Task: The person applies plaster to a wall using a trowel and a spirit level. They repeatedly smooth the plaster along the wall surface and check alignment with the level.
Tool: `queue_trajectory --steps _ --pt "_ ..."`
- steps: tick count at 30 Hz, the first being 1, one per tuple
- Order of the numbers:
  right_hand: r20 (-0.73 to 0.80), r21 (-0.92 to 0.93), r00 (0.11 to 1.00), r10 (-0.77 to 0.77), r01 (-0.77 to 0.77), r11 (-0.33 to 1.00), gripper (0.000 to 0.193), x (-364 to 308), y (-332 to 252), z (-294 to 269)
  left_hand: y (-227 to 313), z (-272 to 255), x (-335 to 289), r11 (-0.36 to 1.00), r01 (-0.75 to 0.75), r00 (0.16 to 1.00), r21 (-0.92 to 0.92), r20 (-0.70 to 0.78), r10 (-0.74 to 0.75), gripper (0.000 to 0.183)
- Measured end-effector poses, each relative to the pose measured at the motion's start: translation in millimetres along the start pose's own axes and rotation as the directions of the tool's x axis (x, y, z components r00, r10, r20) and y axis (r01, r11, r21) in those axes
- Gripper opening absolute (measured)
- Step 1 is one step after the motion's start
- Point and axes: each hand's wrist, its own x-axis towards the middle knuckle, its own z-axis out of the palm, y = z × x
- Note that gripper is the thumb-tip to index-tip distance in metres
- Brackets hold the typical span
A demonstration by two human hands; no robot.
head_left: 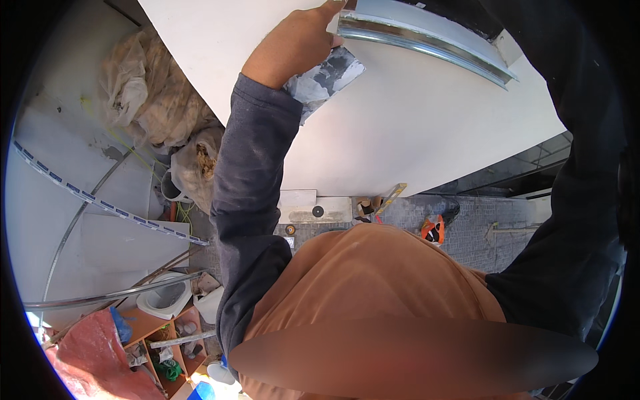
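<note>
My left hand (293, 45) is raised near the top of the picture, its fingers bent and closed. From beneath its wrist juts a flat grey putty knife blade (331, 77), smeared with white and dark filler; its handle is hidden. Those fingertips also meet the near end of a long, shiny metal strip (427, 50), and I cannot tell whether they grip it. The strip stretches rightward in front of a broad white panel (407, 127). My right arm (567, 220) reaches up along the right side in a dark sleeve, but its hand is out of sight.
Plastic sacks (157, 93) stand at the left, with a bucket (175, 187) beside them. Below lie long metal profiles (120, 297), a white basin (165, 293) and an orange compartmented box (175, 333). A yellow level (393, 200) and an orange bag (433, 228) are on the paved floor.
</note>
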Motion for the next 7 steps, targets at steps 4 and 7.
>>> queue_trajectory --steps 4,7 --pt "0.089 -0.193 0.996 0.015 0.002 0.981 0.024 -1.3 3.4 -2.9 11.8 -9.8 5.5 0.977 0.211 0.959 -0.017 0.198 -0.204 0.081" --pt "-0.052 0.016 0.999 0.012 -0.011 1.0 0.023 4.2 4.9 6.1 16.1 -10.3 4.7 0.981 0.141 0.98 0.134 0.119 -0.158 0.08"
